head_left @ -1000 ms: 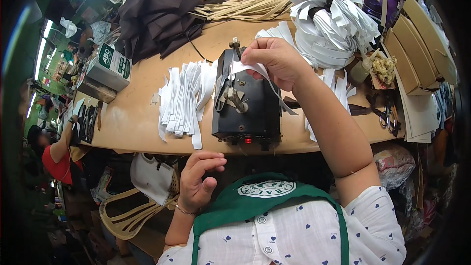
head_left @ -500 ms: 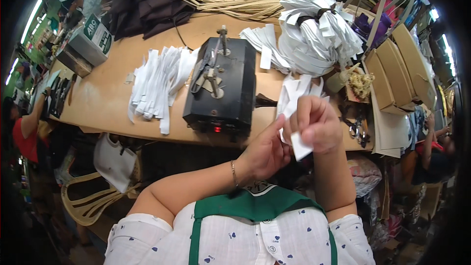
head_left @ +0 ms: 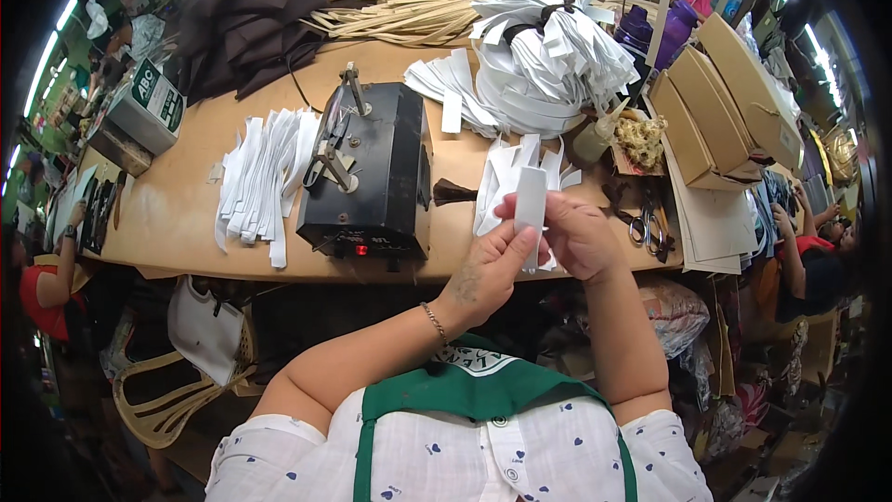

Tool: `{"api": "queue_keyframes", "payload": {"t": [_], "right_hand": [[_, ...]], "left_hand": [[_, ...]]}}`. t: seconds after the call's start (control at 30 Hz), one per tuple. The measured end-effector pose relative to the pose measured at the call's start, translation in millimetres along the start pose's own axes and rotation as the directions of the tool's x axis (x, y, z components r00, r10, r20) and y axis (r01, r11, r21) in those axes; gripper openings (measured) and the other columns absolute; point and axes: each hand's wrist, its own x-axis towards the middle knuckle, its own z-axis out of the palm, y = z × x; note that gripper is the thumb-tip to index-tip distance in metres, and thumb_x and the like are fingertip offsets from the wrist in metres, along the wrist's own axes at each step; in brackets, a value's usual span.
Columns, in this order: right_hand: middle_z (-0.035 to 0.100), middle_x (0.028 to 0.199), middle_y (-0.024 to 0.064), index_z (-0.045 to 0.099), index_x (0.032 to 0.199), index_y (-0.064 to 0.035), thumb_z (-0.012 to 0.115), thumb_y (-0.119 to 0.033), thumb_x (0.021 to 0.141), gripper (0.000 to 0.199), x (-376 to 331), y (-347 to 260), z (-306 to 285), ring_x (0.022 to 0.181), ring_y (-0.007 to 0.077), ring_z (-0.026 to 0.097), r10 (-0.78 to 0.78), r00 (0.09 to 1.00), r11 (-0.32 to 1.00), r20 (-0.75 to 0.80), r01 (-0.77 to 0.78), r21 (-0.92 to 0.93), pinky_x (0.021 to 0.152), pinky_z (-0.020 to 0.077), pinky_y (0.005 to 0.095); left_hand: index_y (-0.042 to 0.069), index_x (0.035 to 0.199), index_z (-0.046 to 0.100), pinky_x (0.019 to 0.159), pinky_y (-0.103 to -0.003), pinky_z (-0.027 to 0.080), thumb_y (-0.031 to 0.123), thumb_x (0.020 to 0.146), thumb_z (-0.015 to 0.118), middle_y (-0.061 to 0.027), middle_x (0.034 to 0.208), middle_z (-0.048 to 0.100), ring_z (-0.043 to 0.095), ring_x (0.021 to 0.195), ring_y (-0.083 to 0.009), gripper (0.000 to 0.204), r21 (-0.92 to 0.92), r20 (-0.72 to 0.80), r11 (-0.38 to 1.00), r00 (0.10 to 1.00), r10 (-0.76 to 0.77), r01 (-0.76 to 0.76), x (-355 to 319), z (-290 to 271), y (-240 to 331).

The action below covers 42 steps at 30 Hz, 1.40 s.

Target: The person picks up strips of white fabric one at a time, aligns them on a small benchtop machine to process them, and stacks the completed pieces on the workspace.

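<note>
A white strip stands upright between my two hands, near the table's front edge. My left hand pinches its lower part between thumb and fingers. Closed at the strip's right side is my right hand, its fingertips on the strip and partly hidden behind it. Just beyond the hands lies a loose pile of white strips, partly covered by them. Left of the hands sits a black box-shaped machine with metal posts on top and a lit red light on its front.
Flat white strips lie left of the machine. A large tied white bundle sits behind my hands. Scissors and cardboard boxes are to the right. Dark cloth and tan strips lie at the back.
Both hands have risen and moved farther over the table's edge. The white strip, earlier low in my right hand, now stands upright with both hands on it. The whole view has shifted slightly.
</note>
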Motion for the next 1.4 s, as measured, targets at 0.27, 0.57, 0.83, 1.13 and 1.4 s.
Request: {"api": "queue_keyframes", "payload": {"t": [0.27, 0.57, 0.83, 1.13, 1.4], "right_hand": [[0.055, 0.093, 0.0213, 0.051, 0.082, 0.0003, 0.060, -0.007, 0.070, 0.017, 15, 6, 11, 0.066, 0.0181, 0.057, -0.084, 0.949, 0.970, 0.304, 0.007, 0.244, 0.054, 0.0464, 0.0241], [0.056, 0.073, 0.0074, 0.053, 0.080, -0.0001, 0.061, -0.008, 0.069, 0.016, 100, -24, 64, 0.064, 0.0124, 0.055, 0.001, 0.986, 0.999, 0.169, -0.009, 0.049, 0.057, 0.0449, 0.0223], [0.056, 0.072, 0.0042, 0.054, 0.076, -0.0025, 0.060, -0.007, 0.070, 0.010, 142, -22, 83, 0.060, 0.0091, 0.055, 0.016, 0.983, 0.992, 0.183, -0.038, 0.117, 0.061, 0.0495, 0.0224], [0.056, 0.072, 0.0050, 0.054, 0.075, -0.0018, 0.061, -0.006, 0.069, 0.011, 148, -21, 90, 0.060, 0.0098, 0.055, 0.016, 0.987, 0.996, 0.162, -0.030, 0.089, 0.057, 0.0494, 0.0208], [0.056, 0.072, 0.0065, 0.053, 0.077, -0.0012, 0.062, -0.006, 0.069, 0.013, 146, -21, 95, 0.059, 0.0112, 0.056, -0.005, 0.987, 0.994, 0.163, -0.012, 0.105, 0.054, 0.0489, 0.0203]], "left_hand": [[0.002, 0.094, 0.048, 0.072, -0.024, 0.040, 0.029, 0.088, 0.036, -0.0011, 0.082, 0.051, 0.047, 0.078, -0.0082, 0.030, 0.140, 0.032, 0.986, 0.995, -0.091, 0.086, -25, -1, 29], [-0.003, 0.115, 0.038, 0.088, -0.032, 0.032, 0.026, 0.073, 0.058, -0.0176, 0.110, 0.043, 0.042, 0.102, -0.0285, 0.055, 0.877, 0.152, 0.479, 0.964, -0.220, -0.029, -108, -49, 110], [-0.004, 0.112, 0.041, 0.088, -0.030, 0.033, 0.019, 0.075, 0.057, -0.0127, 0.106, 0.046, 0.045, 0.100, -0.0198, 0.047, 0.473, -0.148, 0.872, 0.987, -0.064, 0.127, -162, -99, 87], [-0.005, 0.112, 0.041, 0.089, -0.031, 0.032, 0.019, 0.075, 0.058, -0.0109, 0.104, 0.045, 0.044, 0.101, -0.0196, 0.048, 0.388, -0.223, 0.918, 0.975, 0.008, 0.081, -165, -111, 95], [-0.005, 0.111, 0.041, 0.089, -0.031, 0.033, 0.019, 0.074, 0.059, -0.0117, 0.104, 0.047, 0.045, 0.101, -0.0198, 0.047, 0.365, -0.218, 0.929, 0.976, 0.014, 0.068, -167, -116, 93]]}}
